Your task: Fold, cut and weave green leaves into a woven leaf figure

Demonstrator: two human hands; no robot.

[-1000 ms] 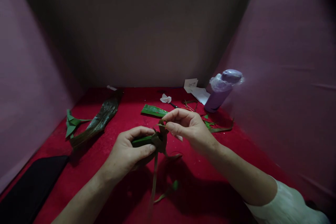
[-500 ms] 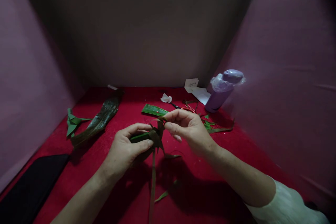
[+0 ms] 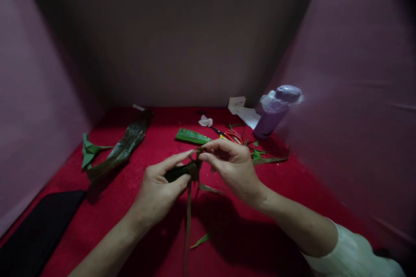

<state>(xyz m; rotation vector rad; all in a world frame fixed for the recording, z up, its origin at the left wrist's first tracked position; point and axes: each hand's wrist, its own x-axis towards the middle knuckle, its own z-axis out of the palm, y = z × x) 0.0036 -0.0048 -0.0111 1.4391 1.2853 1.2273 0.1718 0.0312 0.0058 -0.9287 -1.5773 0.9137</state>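
Note:
A folded leaf piece [image 3: 182,170] is held above the red table [image 3: 286,181] at the centre. My left hand [image 3: 159,188] is closed on it, thumb and fingers pinching its dark green body. My right hand [image 3: 232,166] pinches the top of the same piece, right of the left hand. A long narrow strip [image 3: 187,225] hangs down from the piece toward me, and a short strip [image 3: 209,188] sticks out to the right under my right hand.
A long dark leaf [image 3: 121,149] and a folded green leaf shape [image 3: 88,152] lie at the left. A cut green leaf [image 3: 191,136], scissors [image 3: 227,135], scraps, papers [image 3: 243,110] and a purple bottle [image 3: 274,110] sit at the back right. A black pad [image 3: 35,233] lies front left. Pink walls surround the table.
Both hands have shifted slightly; my right hand dropped lower and closer to the left, and my left forefinger stretched out toward it. The hanging strip swung a little.

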